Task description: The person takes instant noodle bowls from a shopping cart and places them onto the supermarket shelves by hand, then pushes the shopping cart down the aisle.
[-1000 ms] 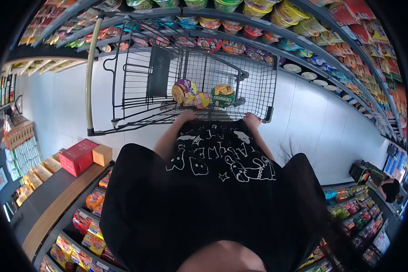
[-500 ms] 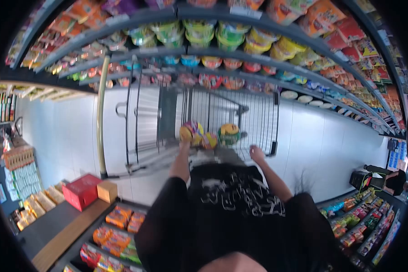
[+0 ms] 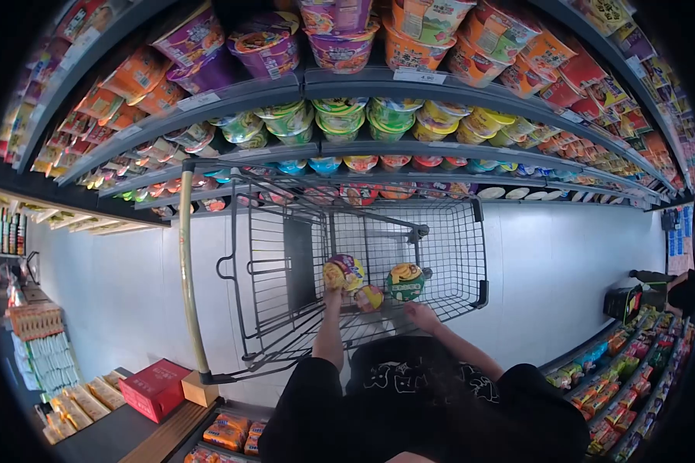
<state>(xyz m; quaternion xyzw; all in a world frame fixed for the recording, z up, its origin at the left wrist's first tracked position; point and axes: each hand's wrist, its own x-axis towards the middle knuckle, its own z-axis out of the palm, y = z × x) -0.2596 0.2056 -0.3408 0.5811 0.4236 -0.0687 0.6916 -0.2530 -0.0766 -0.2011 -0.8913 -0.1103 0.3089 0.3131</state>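
Observation:
A black wire shopping cart (image 3: 448,255) stands across the aisle in front of me. Inside lie a purple and yellow noodle tub (image 3: 344,272), a smaller yellow and pink cup (image 3: 368,298) and a green and yellow tub (image 3: 405,282). My left hand (image 3: 333,299) is at the near edge of the purple tub, its fingers largely hidden. My right hand (image 3: 422,315) is over the cart's near side, just below the green tub, with its fingers curled; whether it grips anything is too small to tell.
Shelves of instant noodle tubs (image 3: 340,119) run along the far side. A red box (image 3: 156,390) sits on the counter at lower left. Snack racks (image 3: 625,378) stand at lower right, and another person (image 3: 681,293) is near a black basket (image 3: 622,304).
The view has tilted up, showing more shelves. My left hand has moved from the cart's near rim to the purple tub. My right hand has left the near right corner and moved left.

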